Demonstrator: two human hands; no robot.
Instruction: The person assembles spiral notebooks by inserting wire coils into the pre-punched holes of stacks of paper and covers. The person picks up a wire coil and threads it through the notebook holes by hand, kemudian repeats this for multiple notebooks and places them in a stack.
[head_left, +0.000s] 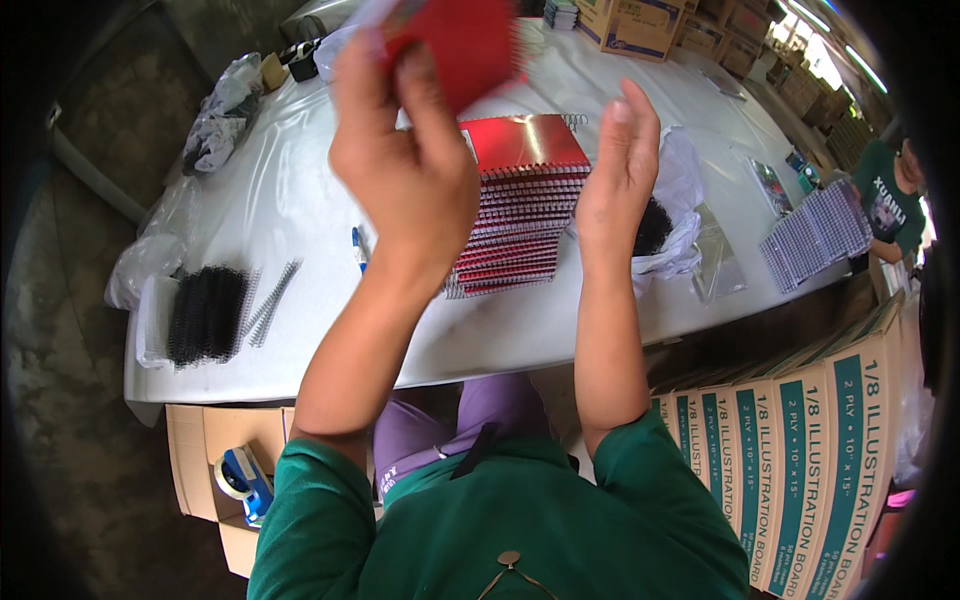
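Observation:
My left hand (410, 160) is raised at the upper middle, closed round a red-covered notebook (465, 50) that is blurred by motion. Below it on the table stands a tall stack of spiral notebooks (520, 215), a shiny red cover on top and wire coils along the near side. Beside the stack's right edge is my right hand (622, 175), holding nothing, its fingers stretched upward and the thumb a little apart. Whether its palm touches the stack I cannot tell. A single coil sticks out at the top cover's far right corner.
Black spiral coils (208, 315) lie at the table's left, with loose ones beside them. A plastic bag (680, 220) with black coils sits right of the stack. Further right, a co-worker (895, 205) is by more notebooks (818, 238). Cartons (800, 460) and a tape dispenser (245, 485) are below the table edge.

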